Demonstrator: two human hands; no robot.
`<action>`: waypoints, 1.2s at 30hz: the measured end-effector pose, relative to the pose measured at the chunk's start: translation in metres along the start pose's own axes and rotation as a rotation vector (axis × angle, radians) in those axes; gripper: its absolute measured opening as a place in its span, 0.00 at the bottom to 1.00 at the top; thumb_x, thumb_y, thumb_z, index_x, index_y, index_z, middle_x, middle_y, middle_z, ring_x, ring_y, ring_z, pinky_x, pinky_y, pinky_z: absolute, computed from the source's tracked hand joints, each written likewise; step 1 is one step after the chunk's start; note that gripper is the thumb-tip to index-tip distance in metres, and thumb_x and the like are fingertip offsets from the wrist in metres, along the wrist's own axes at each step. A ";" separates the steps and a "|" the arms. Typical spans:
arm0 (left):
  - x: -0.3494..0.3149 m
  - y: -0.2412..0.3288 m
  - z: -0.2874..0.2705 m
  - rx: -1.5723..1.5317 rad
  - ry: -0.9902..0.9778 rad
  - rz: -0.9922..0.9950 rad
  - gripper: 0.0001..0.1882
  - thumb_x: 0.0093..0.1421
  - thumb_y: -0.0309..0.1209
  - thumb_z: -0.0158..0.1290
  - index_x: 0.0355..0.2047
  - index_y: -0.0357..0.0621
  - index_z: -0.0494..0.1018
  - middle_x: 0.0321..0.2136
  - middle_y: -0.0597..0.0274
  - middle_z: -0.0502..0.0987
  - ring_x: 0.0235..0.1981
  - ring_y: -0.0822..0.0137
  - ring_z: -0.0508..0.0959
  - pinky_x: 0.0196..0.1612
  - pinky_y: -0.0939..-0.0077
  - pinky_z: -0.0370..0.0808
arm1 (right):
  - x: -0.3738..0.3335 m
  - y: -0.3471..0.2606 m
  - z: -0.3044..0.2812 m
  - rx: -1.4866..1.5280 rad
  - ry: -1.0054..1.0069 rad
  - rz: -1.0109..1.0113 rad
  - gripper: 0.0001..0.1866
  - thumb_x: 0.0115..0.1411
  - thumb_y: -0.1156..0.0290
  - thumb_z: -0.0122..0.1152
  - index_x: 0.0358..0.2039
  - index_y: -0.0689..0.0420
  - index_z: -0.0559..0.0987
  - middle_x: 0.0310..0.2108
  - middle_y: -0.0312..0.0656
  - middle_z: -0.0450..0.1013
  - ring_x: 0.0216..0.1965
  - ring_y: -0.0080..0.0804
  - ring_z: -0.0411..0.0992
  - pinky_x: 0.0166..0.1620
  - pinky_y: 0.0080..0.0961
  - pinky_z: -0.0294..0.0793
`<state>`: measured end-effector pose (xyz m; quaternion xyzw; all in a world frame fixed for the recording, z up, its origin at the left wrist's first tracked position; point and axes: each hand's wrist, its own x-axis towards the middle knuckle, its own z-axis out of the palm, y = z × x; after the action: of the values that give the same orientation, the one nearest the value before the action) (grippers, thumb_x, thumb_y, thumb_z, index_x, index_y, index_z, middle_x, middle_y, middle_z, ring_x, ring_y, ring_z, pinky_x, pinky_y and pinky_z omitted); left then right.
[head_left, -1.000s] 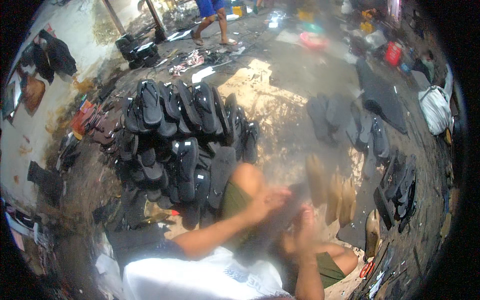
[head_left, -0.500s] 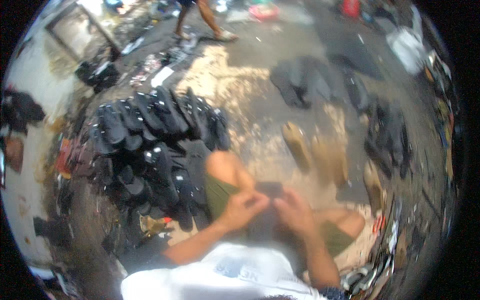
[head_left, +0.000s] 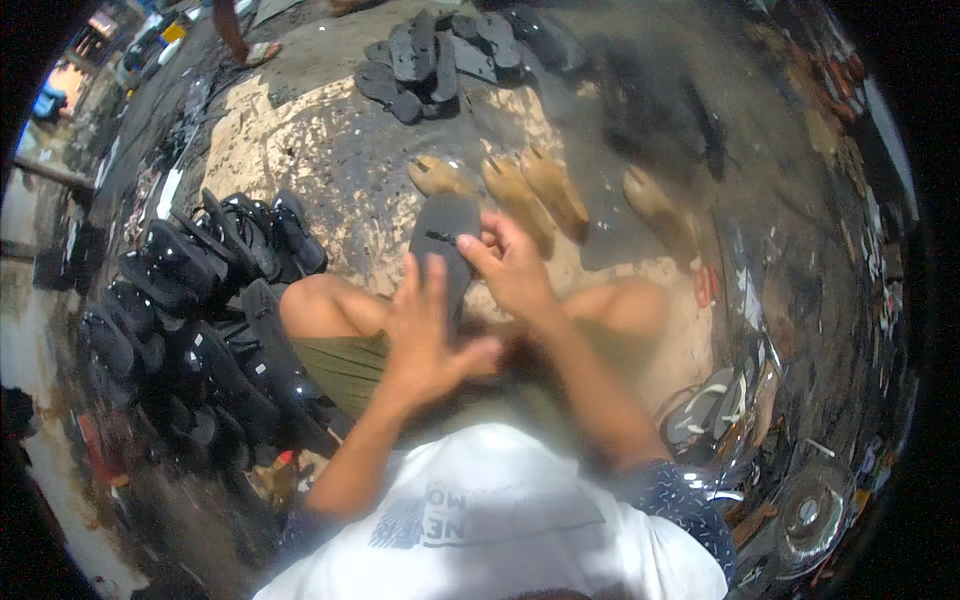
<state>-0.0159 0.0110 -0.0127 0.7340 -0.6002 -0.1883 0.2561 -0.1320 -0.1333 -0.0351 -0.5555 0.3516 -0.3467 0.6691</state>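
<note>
Dk grey sandal sole (head_left: pixel 445 215) mid-view, held up in front of the person. R hand (head_left: pixel 510 265) grips its R edge btwn thumb & fingers; L hand (head_left: pixel 425 335) open, blurred, fingers spread over its lower part, contact unclear. Just beyond: wooden shoe lasts (head_left: pixel 555 195). Far L: blk flip-flops (head_left: pixel 170 265), clustered. R: orange-handled scissors (head_left: pixel 706 287).
</note>
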 end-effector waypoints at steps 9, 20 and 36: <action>0.026 -0.031 -0.032 -1.041 0.083 -0.358 0.22 0.69 0.29 0.56 0.60 0.33 0.67 0.36 0.69 0.78 0.36 0.81 0.75 0.37 0.84 0.73 | 0.074 0.133 -0.122 -0.973 0.338 -0.125 0.27 0.65 0.59 0.65 0.59 0.63 0.75 0.50 0.46 0.78 0.51 0.35 0.76 0.56 0.35 0.73; 0.069 -0.109 -0.047 -0.291 0.568 -0.085 0.23 0.71 0.36 0.47 0.60 0.33 0.71 0.43 0.27 0.78 0.49 0.39 0.81 0.47 0.57 0.78 | -0.085 -0.040 0.018 -0.034 -0.012 -0.012 0.33 0.62 0.64 0.64 0.63 0.70 0.68 0.51 0.52 0.76 0.53 0.34 0.75 0.57 0.31 0.74; 0.139 -0.020 -0.134 -1.616 0.328 0.299 0.33 0.75 0.59 0.30 0.67 0.51 0.62 0.61 0.51 0.69 0.62 0.46 0.71 0.59 0.35 0.73 | -0.097 -0.031 0.065 -0.210 0.170 -0.485 0.35 0.59 0.66 0.68 0.63 0.68 0.69 0.55 0.56 0.70 0.56 0.50 0.69 0.60 0.41 0.69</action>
<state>0.1072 -0.1014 0.0865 0.2553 -0.3269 -0.4152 0.8097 -0.1284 -0.0225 0.0122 -0.6585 0.2975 -0.5037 0.4734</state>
